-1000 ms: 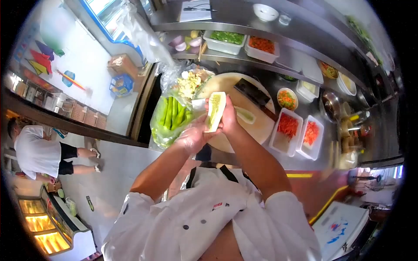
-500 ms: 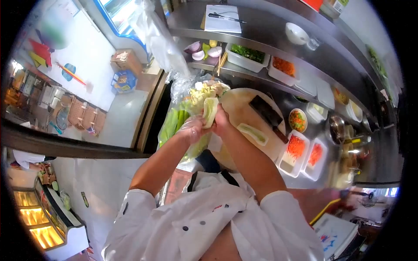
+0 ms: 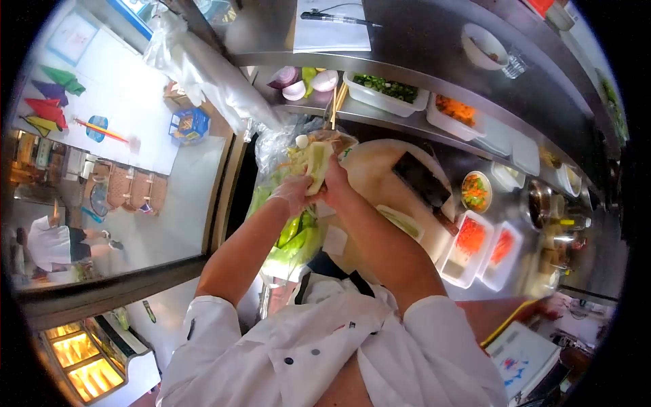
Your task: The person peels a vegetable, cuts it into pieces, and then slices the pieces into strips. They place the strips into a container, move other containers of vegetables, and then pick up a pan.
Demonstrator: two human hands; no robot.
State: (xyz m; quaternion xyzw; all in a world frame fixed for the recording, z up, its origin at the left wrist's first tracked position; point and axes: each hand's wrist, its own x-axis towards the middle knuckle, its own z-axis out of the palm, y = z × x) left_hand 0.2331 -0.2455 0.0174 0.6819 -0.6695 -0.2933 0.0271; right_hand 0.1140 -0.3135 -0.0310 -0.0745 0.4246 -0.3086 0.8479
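Observation:
A pale green halved cucumber (image 3: 318,165), its cut face up, is held between my two hands over the left side of the round cutting board. My left hand (image 3: 295,191), in what looks like a clear glove, closes on its left side. Fingers of my right hand (image 3: 334,182) wrap its right side and lower end. A second cucumber half (image 3: 400,222) lies on the cutting board (image 3: 366,163), partly behind my right forearm. A dark cleaver (image 3: 422,180) rests farther right. Pale vegetable scraps (image 3: 298,161) sit just beyond my left hand.
Green peppers (image 3: 293,234) in plastic lie left of the board. To the right stand trays of shredded orange-red vegetable (image 3: 470,237) and a bowl of diced vegetables (image 3: 476,191). A steel shelf (image 3: 407,41) overhangs the back, with chopped greens (image 3: 385,88) and onions (image 3: 325,81) below it.
The view has shifted, and a walking person shows at the left. Both hands keep hold of the cucumber half, which is now slightly more covered by the fingers.

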